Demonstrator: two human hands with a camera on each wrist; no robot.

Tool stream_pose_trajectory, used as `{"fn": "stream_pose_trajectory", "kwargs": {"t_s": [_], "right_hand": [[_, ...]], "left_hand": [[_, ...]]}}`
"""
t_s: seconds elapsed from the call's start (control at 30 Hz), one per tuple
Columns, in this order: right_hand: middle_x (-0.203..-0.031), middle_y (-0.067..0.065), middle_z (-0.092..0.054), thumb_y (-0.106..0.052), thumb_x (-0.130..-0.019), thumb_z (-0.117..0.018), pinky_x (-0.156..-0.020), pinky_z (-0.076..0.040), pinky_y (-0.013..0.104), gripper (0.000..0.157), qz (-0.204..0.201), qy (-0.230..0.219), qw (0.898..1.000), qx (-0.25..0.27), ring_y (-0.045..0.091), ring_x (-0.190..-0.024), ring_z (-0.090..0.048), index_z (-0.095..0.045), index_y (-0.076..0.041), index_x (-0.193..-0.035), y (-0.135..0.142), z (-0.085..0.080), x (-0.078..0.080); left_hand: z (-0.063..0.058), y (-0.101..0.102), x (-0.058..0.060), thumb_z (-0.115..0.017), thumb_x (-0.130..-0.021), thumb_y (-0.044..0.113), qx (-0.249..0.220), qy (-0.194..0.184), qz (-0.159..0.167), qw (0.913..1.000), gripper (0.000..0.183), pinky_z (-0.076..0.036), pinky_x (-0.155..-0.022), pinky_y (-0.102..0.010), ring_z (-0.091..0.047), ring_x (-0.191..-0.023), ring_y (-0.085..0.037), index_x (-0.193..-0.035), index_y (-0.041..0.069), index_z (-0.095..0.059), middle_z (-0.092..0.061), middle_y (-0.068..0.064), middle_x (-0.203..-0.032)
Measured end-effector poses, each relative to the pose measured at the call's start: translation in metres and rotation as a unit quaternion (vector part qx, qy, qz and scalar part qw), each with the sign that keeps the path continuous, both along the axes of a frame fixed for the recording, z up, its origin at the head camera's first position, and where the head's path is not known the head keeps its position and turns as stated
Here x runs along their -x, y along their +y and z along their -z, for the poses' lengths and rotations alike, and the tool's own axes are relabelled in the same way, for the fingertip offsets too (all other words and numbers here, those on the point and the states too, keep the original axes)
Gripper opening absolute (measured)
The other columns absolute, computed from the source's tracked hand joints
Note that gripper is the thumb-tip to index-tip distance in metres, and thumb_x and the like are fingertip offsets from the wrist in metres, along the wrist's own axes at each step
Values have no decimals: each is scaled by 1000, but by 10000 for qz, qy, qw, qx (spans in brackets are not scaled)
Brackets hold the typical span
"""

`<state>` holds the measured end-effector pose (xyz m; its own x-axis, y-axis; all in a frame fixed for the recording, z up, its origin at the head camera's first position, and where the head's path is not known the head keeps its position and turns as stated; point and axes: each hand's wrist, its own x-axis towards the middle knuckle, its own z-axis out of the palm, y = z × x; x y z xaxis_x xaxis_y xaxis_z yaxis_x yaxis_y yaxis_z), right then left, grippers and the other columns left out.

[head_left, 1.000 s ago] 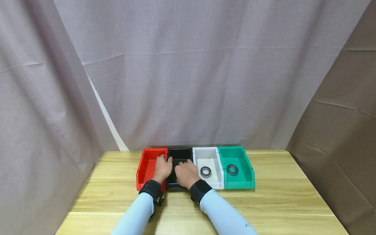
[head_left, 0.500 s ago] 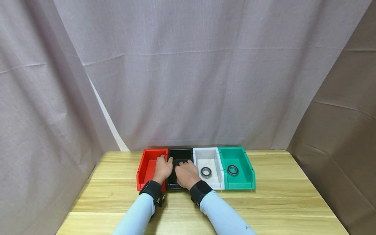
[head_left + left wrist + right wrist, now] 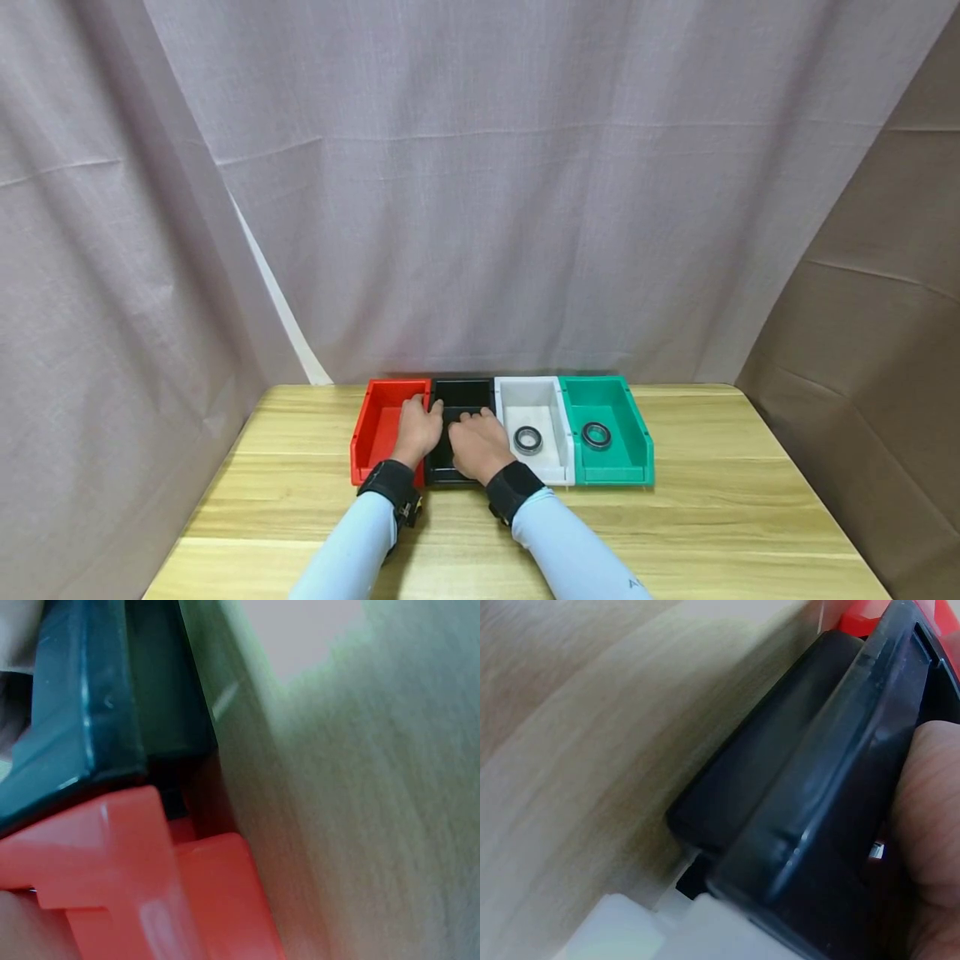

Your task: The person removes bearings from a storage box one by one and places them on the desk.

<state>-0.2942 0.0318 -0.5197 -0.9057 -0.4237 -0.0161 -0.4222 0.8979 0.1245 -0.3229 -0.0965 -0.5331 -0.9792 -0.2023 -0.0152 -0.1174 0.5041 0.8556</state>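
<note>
1. I have the left hand point(image 3: 417, 432) at the border of the red bin point(image 3: 378, 437) and the black bin point(image 3: 463, 392). Fingers lie toward red, thumb apart on the black side. Can't tell whether it pinches the walls between.
2. Right hand point(image 3: 478, 446) is down at the black bin, its back facing my head cam, knuckles bent. Can't tell if anything is gripped; its underside is hidden. Right wrist cam shows me skin inside the bin and a small bright glint beside it, too little to identify.
3. Bin order, left to right: red, black, white bin point(image 3: 522, 387), green bin point(image 3: 626, 458). They stand side by side in one row near the far edge of the wood-grain table point(image 3: 720, 508).
4. One ring-shaped bearing lies flat in white, just right of the right hand. I count a second bearing point(image 3: 596, 447) flat in green, farther right.
5. Both wrists carry black straps point(image 3: 390, 480); pale blue sleeves point(image 3: 343, 550) behind them.
6. Grey-mauve curtain point(image 3: 480, 208) hangs behind the table, with a narrow white gap to the left.
</note>
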Motion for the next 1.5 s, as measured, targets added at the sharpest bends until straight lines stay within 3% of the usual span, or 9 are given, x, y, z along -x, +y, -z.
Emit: {"fn": "stream_pose_trajectory", "kwargs": {"t_s": [0.57, 0.83, 1.1, 1.23, 1.5], "right_hand": [[-121, 5, -76, -38, -91, -79, -105, -47, 39, 33, 1, -12, 10000, -75, 24, -114, -70, -78, -20, -119, -1, 1, 1], [-119, 5, -76, -39, -91, -79, -101, -48, 38, 30, -73, 98, 9999, -82, 24, -111, -71, -79, -21, -115, 0, 1, 1], [-118, 5, -76, -38, -92, -78, -100, -48, 38, 33, -258, 245, 9994, 38, 25, -111, -70, -77, -20, -119, 5, 4, 1], [-120, 5, -75, -34, -94, -76, -99, -48, 38, 34, -337, 258, 9988, 241, 25, -112, -69, -76, -21, -126, 8, 2, -1], [-116, 4, -73, -24, -97, -73, -83, -40, 32, 38, -460, 182, 9932, 1052, 25, -104, -65, -74, -16, -134, 12, -10, -10]], "left_hand": [[-1, 1, 0, -61, -107, 25, -21, -3, -53, 10000, 54, -52, -107, -56, -59, -118, -40, -146, -12, -52, -59, -28, -133], [-2, 0, 0, -61, -108, 25, -76, -102, -54, 9999, 51, -55, -100, -53, -59, -112, -36, -144, -10, -53, -60, -25, -130], [-1, 1, 1, -61, -108, 26, -66, -3, -17, 10000, 50, -54, -105, -55, -61, -116, -40, -142, -11, -55, -60, -27, -129], [3, 0, 4, -61, -108, 27, -114, -40, 5, 9999, 51, -54, -104, -55, -61, -115, -39, -142, -11, -55, -60, -27, -129], [2, 0, 2, -62, -107, 24, -94, 103, -52, 9999, 50, -55, -102, -55, -62, -115, -42, -140, -13, -56, -61, -29, -128]]}}
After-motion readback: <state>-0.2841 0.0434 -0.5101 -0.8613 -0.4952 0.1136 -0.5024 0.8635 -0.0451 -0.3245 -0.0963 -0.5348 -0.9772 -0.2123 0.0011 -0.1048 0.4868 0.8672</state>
